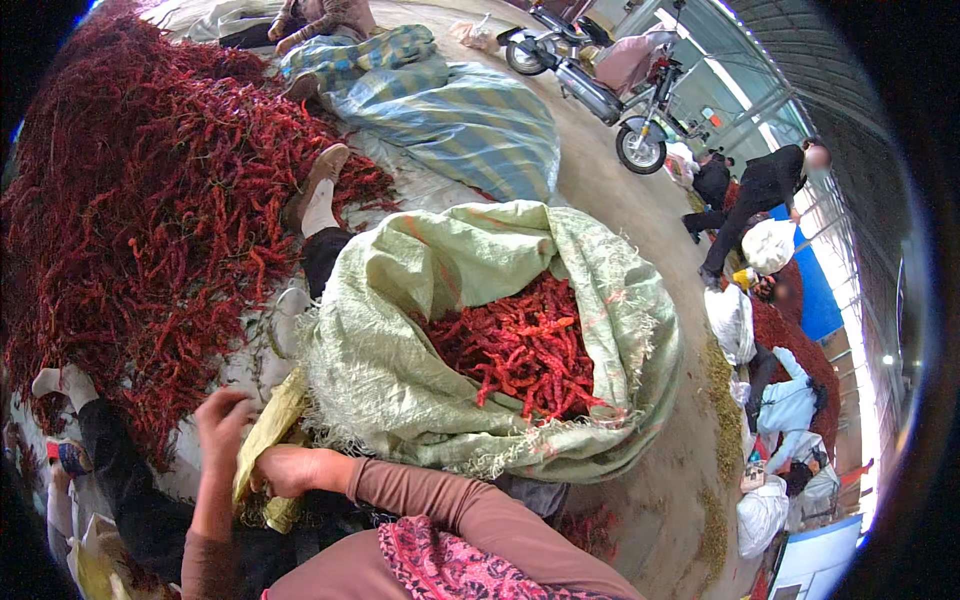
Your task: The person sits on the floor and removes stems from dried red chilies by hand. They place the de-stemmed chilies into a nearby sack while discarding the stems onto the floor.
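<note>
My left hand point(224, 421) is raised just left of a crumpled yellowish woven cloth point(271, 427). Its fingers are bent and blurred, so what they hold cannot be made out. My right hand point(297, 471) grips the lower part of that cloth, its fingertips partly hidden. Directly ahead stands a large pale green woven sack point(390, 337), its frayed rim rolled outward. Dried red chillies point(529, 345) lie inside it. A big heap of dried red chillies point(165, 187), stems showing on some, spreads over a pale ground sheet to the left.
A blue-and-yellow checked plastic sheet point(465, 112) lies beyond the sack. An electric two-wheeler point(600, 82) is parked farther back. At right, several people work among white sacks point(763, 517) and another chilli heap. Another person's hands point(300, 30) show at the top.
</note>
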The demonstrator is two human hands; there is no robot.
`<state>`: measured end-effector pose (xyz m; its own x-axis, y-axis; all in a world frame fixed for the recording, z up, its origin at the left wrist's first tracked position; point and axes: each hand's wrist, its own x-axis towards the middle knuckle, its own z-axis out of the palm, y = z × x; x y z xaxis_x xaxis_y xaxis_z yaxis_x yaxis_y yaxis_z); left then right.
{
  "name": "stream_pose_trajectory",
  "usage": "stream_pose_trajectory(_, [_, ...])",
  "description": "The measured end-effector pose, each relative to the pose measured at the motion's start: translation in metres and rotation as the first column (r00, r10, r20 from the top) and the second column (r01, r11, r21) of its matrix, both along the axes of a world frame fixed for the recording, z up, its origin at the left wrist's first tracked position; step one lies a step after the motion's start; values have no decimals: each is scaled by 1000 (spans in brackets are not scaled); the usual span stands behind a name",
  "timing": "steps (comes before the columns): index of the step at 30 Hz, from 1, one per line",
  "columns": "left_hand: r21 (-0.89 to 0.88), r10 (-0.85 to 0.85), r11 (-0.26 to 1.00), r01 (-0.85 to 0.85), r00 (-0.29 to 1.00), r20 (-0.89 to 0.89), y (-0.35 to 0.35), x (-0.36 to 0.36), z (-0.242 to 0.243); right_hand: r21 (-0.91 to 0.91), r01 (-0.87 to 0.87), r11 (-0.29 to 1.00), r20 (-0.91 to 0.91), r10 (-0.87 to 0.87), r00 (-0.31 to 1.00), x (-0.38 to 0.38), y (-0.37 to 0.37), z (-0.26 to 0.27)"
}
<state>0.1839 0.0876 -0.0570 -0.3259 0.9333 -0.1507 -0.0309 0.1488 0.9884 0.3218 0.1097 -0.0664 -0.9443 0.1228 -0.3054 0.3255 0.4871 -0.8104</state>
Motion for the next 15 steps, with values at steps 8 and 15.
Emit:
stream_pose_trajectory(8, [-291, 649, 760, -580, 667, 366, -96, -127, -110, 146, 226, 963, -168, -201, 965, -40, 18, -9])
stream_pose_trajectory(15, [-278, 301, 936, -217, 903, 307, -90, -95, -94, 574, 225, 787, -248, -94, 964, -8, -27, -59])
